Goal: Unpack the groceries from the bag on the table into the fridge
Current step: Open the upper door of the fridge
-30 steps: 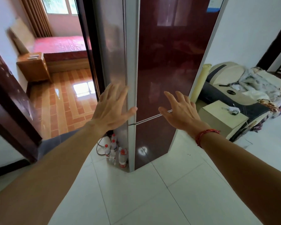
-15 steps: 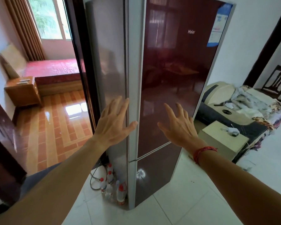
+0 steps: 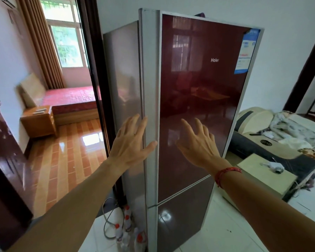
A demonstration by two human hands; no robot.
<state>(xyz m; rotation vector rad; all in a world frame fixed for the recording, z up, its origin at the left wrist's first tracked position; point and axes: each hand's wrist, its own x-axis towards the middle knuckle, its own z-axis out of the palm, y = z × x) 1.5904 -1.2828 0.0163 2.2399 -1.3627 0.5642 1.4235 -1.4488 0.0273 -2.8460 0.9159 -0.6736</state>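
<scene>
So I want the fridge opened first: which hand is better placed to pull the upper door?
Probably the left hand: it sits at the upper door's silver edge strip, thumb across it. The right hand is spread before the flat glossy front, nothing to grip.

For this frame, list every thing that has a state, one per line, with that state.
Fridge upper door: shut.
Fridge lower door: shut.
Left hand: open, empty, fingers spread at the door's silver edge.
Right hand: open, empty, in front of the upper door.
Water bottles: upright on the floor, red caps on.
Wooden room door: open.
</scene>
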